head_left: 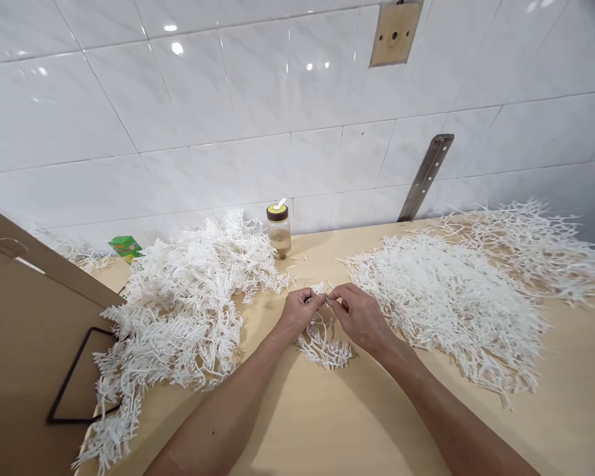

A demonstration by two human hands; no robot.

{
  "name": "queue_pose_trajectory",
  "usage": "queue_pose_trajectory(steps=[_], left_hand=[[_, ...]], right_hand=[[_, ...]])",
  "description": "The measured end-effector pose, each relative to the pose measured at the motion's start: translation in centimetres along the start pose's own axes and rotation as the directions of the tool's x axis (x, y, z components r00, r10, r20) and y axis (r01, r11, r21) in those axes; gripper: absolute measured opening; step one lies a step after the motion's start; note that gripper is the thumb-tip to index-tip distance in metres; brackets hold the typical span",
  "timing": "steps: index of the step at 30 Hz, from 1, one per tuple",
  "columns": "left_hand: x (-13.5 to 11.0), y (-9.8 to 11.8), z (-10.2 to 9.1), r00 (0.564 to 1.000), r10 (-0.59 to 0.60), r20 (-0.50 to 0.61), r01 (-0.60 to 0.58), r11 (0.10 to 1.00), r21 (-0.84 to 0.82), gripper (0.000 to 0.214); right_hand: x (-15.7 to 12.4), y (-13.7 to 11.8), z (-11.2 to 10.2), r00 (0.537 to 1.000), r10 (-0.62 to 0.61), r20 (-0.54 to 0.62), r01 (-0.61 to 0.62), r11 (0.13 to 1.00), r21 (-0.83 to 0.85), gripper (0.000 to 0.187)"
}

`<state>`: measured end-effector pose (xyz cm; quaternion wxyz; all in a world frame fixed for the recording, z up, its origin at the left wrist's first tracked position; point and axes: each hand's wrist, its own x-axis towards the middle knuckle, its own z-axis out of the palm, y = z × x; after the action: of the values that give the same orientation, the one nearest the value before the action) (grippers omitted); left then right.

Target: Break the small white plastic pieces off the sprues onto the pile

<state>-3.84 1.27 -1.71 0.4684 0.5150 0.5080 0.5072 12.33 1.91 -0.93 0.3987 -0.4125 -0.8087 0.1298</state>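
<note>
At the middle of the table, my left hand (300,311) and my right hand (361,314) meet fingertip to fingertip. Both pinch a small white branching plastic sprig (327,347), whose fringed lower end hangs down between them near the tabletop. The exact spot where the fingers grip it is partly covered by the thumbs. To the left of my hands lies a tall, tangled heap of fringed white sprigs (193,297). A flatter pile of thinner white branching pieces (456,304) spreads out on the right.
A jar with a brown-and-yellow lid (279,231) stands by the tiled wall (218,92). A green box (125,247) sits behind the left heap. More white branches (535,244) lie at the far right. A cardboard box (34,344) and black metal frame (67,390) flank the left edge.
</note>
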Motion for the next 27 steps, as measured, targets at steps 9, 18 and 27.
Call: queue_pose_trajectory(steps=[9,18,27], left_hand=[[-0.3,0.5,0.0,1.0,-0.004,-0.007,0.003,0.998,-0.057,0.043],[0.2,-0.1,0.1,0.998,-0.002,-0.056,-0.002,0.998,-0.059,0.041],[0.1,-0.1,-0.8,0.99,-0.064,0.123,0.061,0.998,0.021,0.045]], right_hand=[[-0.1,-0.3,0.5,0.998,0.052,0.039,-0.049,0.995,-0.082,0.011],[-0.7,-3.1,0.7,0.974,0.027,0.223,-0.02,0.999,-0.031,0.014],[1.2,1.6,-3.9,0.897,0.424,-0.126,-0.435,0.897,-0.074,0.011]])
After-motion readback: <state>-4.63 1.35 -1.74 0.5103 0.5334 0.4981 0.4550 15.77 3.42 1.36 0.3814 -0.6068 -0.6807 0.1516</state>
